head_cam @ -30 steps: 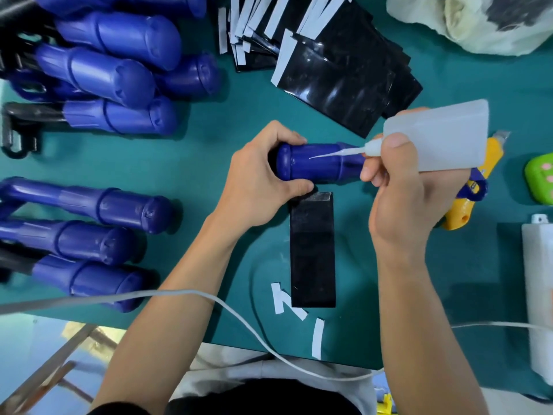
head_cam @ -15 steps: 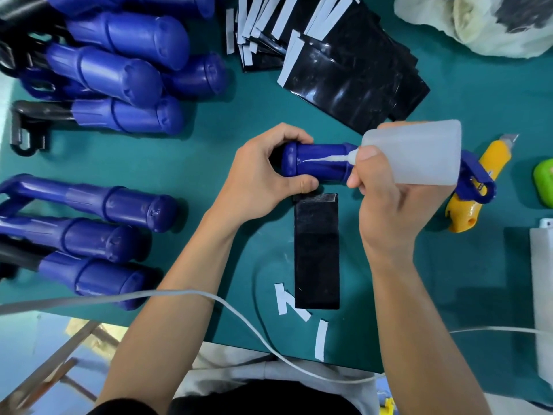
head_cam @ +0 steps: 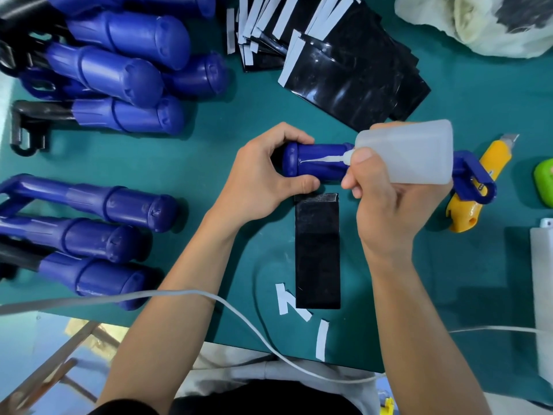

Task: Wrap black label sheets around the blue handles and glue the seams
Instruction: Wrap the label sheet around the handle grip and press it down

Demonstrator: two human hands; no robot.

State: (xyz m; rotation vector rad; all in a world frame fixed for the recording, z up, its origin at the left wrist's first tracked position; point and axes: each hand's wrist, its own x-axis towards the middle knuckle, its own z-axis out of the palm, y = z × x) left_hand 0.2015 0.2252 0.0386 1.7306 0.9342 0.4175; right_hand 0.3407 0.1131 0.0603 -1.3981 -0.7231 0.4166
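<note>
Spare blue handles (head_cam: 119, 205) lie in heaps at the left of the desk (head_cam: 209, 139). The left hand (head_cam: 263, 175) curls round the capped end of one handle (head_cam: 317, 160) and holds it level. On the near side of it a black sheet (head_cam: 317, 253) lies flat, not yet wrapped. The glue bottle (head_cam: 404, 157), pinched between the thumb and fingers of the right hand (head_cam: 386, 199), has slid left over the last second, and its thin nozzle is now almost at the cap. Glue seems to be going onto the bare handle, so wrapping likely follows.
</note>
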